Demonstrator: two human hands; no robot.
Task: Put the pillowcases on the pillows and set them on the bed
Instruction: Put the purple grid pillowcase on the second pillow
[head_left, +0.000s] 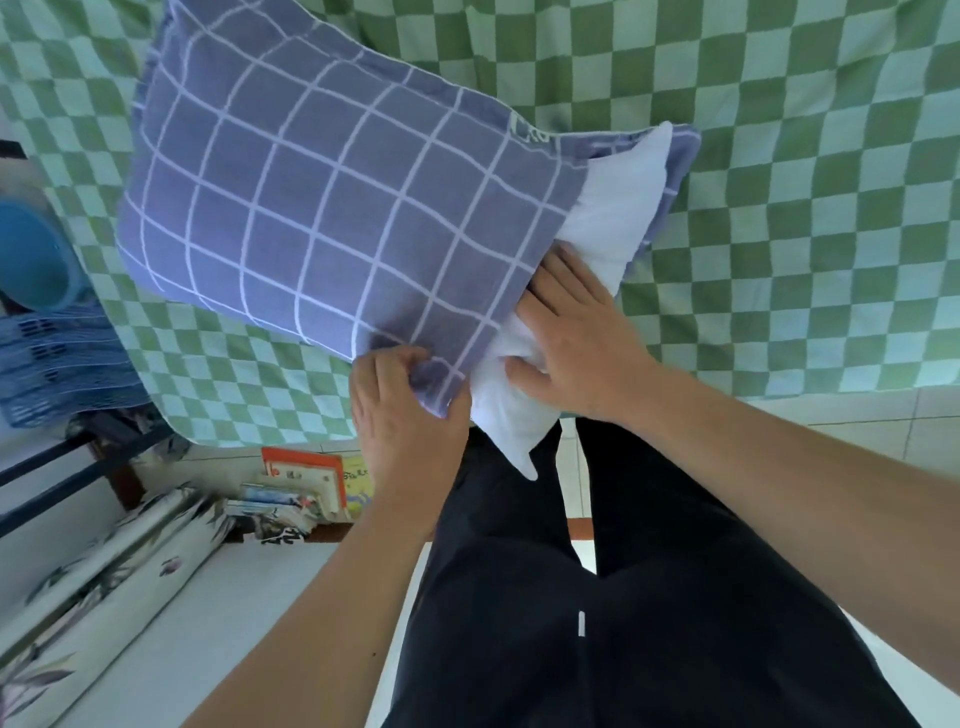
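A white pillow (618, 208) lies mostly inside a blue-purple pillowcase (322, 208) with a white grid pattern, on the bed's green checked sheet (810, 208). The pillow's near end sticks out of the open mouth of the case, and one corner hangs over the bed's edge. My left hand (405, 410) pinches the near corner of the case's open edge. My right hand (576, 338) presses on the bare white pillow at the opening, its fingertips slipped under the case's edge.
A blue basin (36, 254) and a blue crate (57, 364) stand at the left by the bed. Books (306, 488) lie on the floor below the bed's edge, beside a floral roll (104, 577). My dark trouser legs stand against the bed.
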